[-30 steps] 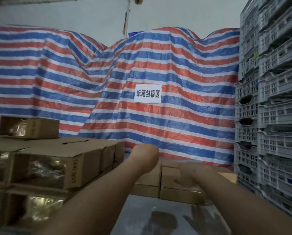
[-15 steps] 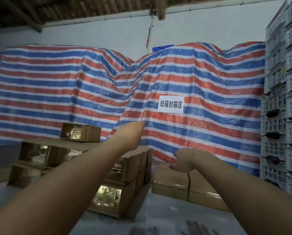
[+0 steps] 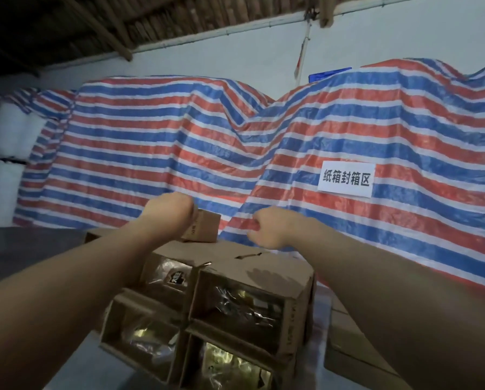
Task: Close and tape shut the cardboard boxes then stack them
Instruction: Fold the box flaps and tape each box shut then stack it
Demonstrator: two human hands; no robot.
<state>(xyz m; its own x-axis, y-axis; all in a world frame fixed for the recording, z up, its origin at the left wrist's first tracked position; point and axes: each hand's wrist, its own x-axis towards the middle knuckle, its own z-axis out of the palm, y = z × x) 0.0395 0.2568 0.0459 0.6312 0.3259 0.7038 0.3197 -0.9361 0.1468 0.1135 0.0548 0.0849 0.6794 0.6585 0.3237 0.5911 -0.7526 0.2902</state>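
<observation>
Both arms reach forward over a stack of cardboard boxes (image 3: 235,299) whose open ends face the camera, with shiny wrapped goods showing inside. The stack is two boxes high on its near face and stands on a pale worktop (image 3: 75,372). On top of it, toward the back, sits a single small box (image 3: 203,226). The left hand (image 3: 169,213) is at this small box, covering its left end; the fingers are hidden behind the hand, so whether its grip has closed on the box cannot be told. The right hand (image 3: 269,228) hovers just right of the small box, above the stack's top, its fingers curled inward and its grip clenched on nothing that can be seen. Another closed box (image 3: 345,358) lies low at the right, partly behind the right forearm. Behind everything hangs a red, white and blue striped tarp (image 3: 179,153) bearing a white paper sign (image 3: 346,180).
</observation>
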